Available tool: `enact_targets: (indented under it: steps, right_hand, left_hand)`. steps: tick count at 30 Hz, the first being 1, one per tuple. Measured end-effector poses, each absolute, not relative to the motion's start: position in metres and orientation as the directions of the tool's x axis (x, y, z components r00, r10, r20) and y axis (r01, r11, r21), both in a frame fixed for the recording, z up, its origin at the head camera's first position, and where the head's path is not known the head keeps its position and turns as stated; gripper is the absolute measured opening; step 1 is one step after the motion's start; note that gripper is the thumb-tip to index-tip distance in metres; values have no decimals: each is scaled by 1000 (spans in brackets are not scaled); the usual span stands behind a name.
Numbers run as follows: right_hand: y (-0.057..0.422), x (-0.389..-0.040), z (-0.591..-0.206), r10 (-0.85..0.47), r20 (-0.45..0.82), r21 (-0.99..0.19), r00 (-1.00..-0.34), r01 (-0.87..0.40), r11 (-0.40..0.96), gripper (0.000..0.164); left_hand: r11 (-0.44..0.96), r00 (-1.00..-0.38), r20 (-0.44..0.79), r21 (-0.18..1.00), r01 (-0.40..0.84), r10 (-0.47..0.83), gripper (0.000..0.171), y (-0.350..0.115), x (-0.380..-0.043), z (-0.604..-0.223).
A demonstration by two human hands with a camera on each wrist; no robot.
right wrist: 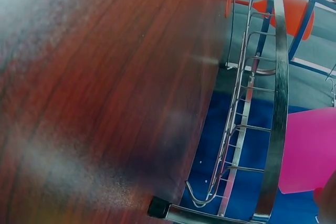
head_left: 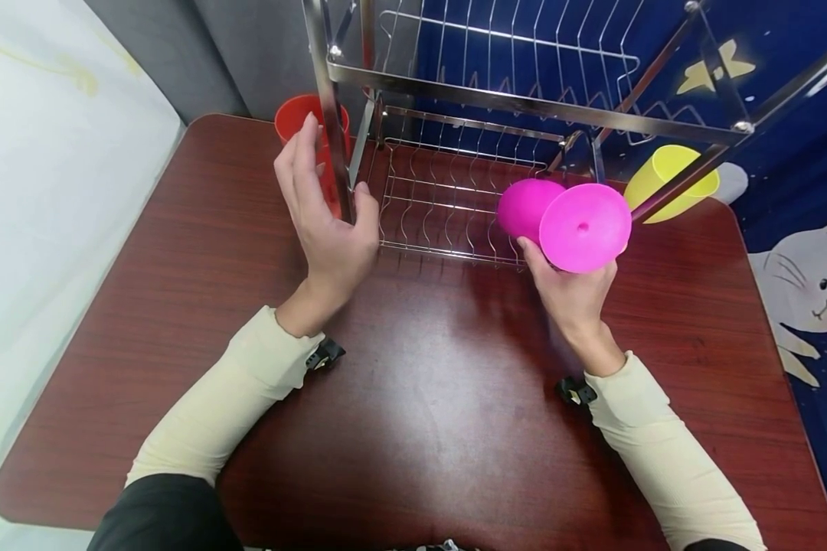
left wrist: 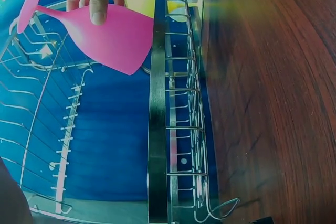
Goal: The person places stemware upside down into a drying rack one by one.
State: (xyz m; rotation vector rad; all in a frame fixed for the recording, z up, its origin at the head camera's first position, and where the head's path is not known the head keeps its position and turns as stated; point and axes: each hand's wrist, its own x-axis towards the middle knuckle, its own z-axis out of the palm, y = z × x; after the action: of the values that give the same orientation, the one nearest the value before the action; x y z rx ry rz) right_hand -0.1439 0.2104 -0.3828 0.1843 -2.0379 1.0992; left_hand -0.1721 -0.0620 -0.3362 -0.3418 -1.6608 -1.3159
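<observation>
My right hand [head_left: 573, 295] holds a pink goblet [head_left: 586, 228] upside down near the right end of a metal dish rack [head_left: 455, 249]. Its round foot faces up toward my head and its bowl points down at the rack. In the left wrist view, my fingers and thumb grip the goblet [left wrist: 113, 38] around the bowl near the stem. My left hand [head_left: 334, 229] is raised at the rack's left front post, fingers extended and thumb apart, with nothing in it. Behind that hand and post stands a red goblet [head_left: 296, 115], partly hidden.
A yellow goblet [head_left: 665, 180] stands beyond the rack's right post. The rack's upper wire tier [head_left: 517, 34] overhangs the lower one. A brown wooden table [head_left: 441, 398] carries it all, with a blue patterned curtain [head_left: 799, 153] behind and at the right.
</observation>
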Motion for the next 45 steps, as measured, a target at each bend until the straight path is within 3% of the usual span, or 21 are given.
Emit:
enact_targets:
  steps: [15,22,45]
  right_hand:
    - [212,-150,-380,237,686,-660,-687,-451,602,72]
    - [201,-147,-361,235,674,-665,-701,-436,606,60]
    - [205,-172,-378,247,520,-723,-817,-267,638,55]
  left_hand:
    - [269,-598,716,694,668,-361,44,-66,-180,-332]
    - [244,-591,720,686,685,-365,39,-70,-182,-330]
    - [341,-572,743,669,661,-347,38,-74,-181,-330]
